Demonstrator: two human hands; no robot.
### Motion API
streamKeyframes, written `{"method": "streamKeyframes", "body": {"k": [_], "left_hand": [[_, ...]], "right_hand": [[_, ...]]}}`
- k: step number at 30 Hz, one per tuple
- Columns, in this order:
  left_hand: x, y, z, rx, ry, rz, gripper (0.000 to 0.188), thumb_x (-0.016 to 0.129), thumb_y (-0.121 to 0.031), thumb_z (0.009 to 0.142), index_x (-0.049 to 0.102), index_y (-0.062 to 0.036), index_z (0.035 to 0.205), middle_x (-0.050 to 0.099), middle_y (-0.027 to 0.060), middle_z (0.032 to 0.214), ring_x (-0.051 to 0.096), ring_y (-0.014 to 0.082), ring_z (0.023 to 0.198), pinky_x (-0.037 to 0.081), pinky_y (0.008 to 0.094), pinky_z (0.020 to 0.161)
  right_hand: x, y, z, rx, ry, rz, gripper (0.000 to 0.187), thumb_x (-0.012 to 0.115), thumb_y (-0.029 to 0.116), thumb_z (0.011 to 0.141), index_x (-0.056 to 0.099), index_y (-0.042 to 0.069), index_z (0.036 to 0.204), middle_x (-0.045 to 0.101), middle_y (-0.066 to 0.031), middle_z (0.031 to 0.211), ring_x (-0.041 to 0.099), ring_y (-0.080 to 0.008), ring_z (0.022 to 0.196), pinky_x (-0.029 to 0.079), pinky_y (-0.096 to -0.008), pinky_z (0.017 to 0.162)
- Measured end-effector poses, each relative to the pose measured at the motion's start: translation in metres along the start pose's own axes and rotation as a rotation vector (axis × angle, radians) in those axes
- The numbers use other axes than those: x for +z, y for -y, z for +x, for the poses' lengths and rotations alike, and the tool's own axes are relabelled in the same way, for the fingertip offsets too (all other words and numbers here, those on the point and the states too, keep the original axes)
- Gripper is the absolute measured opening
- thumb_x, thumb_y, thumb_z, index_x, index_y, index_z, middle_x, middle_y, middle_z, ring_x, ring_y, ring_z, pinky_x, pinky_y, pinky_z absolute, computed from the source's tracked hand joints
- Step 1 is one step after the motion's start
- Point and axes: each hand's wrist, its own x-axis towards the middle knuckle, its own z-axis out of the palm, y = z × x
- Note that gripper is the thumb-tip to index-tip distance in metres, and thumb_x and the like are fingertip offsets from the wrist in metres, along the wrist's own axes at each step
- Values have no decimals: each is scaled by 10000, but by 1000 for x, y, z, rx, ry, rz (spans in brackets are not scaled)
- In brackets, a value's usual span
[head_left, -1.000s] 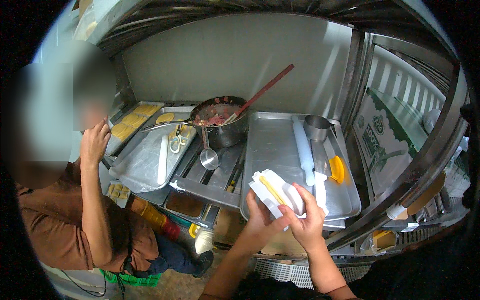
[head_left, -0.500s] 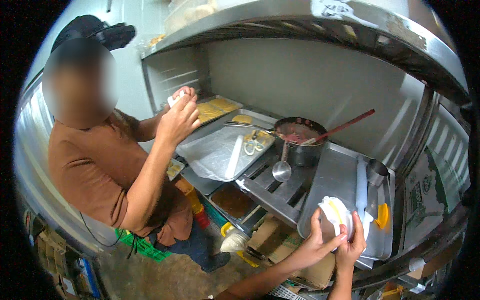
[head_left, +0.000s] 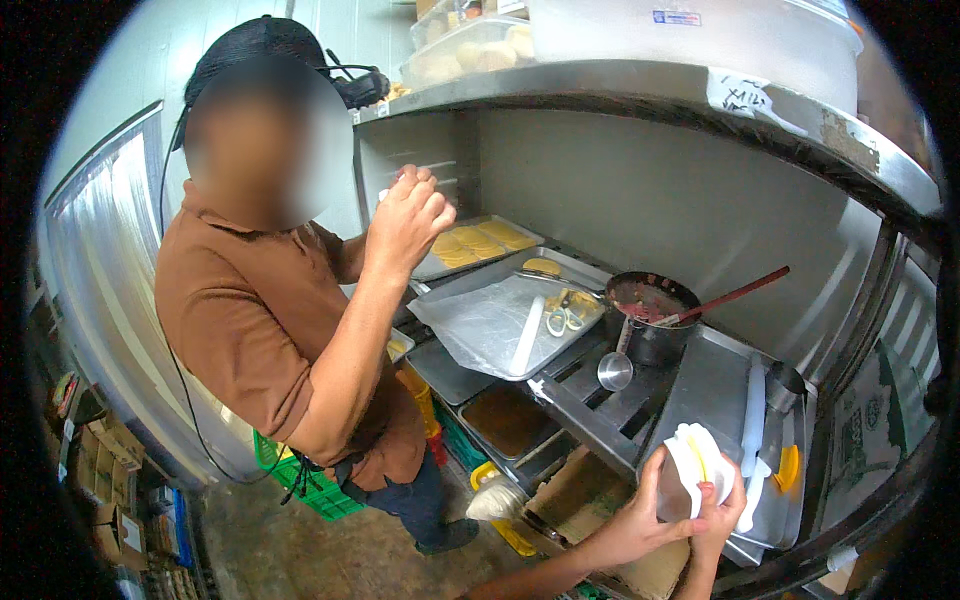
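Observation:
Over the near end of the right-hand metal tray [head_left: 690,400], I hold a white plastic dough press [head_left: 683,462], half folded, with yellow dough showing between its scalloped halves. My left hand [head_left: 645,522] grips it from the left, fingers and thumb closed around the side. My right hand [head_left: 722,520] closes on its other side, the fingertips close to the left thumb. Beside the press on the tray lie a pale blue rolling pin [head_left: 753,415], a yellow plastic piece [head_left: 789,468], a white piece [head_left: 752,495] and a metal cup [head_left: 784,388].
A pot [head_left: 655,345] with reddish filling and a red-handled spatula stands behind a measuring scoop [head_left: 615,371]. Left are a lined tray [head_left: 470,310] with scissors and a tray of yellow dough discs [head_left: 480,242]. A co-worker [head_left: 270,320] raises both hands. A metal shelf [head_left: 620,85] overhangs.
My view has swung left and up, so the scene sits further right and lower. Both my hands still hold the press. The co-worker still has both hands raised.

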Motion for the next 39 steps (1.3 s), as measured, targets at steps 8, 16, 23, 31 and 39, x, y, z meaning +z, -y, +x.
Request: {"method": "streamKeyframes", "body": {"k": [8,16,23,31,39], "left_hand": [[-6,-20,-10,26,-114,109,948,700,-259,777,15,36,1362,215,209,1354,239,287,1276,244,392,1032],[-13,-26,-14,1,-175,83,926,709,-250,768,57,42,1356,251,212,1324,267,285,1259,261,385,1022],[-25,-21,-10,38,-183,-70,916,741,-166,714,101,9,1345,299,174,1297,326,255,1224,291,376,1008],[-25,-43,-10,-81,-116,-338,1014,764,-49,646,39,-79,1354,284,125,1306,313,236,1234,279,386,1023],[-33,-31,-8,-134,-79,-388,1125,833,-106,570,14,-80,1341,276,118,1290,287,237,1242,311,392,1001]], "right_hand": [[29,19,-5,-34,-99,174,404,647,348,783,591,-29,917,598,-52,777,544,-130,706,441,-271,631],[35,32,-7,-47,-78,2,312,636,245,797,592,-23,950,610,-65,794,551,-132,718,451,-279,649],[45,30,-9,-180,-89,-66,302,702,178,757,600,-12,968,632,-116,798,604,-175,721,480,-300,646],[31,44,-8,-173,56,152,428,488,360,910,604,-49,955,640,-118,854,615,-178,780,475,-270,681],[21,33,-9,-95,202,393,363,548,301,876,607,-49,948,609,-198,1032,586,-269,963,443,-342,838]]}}
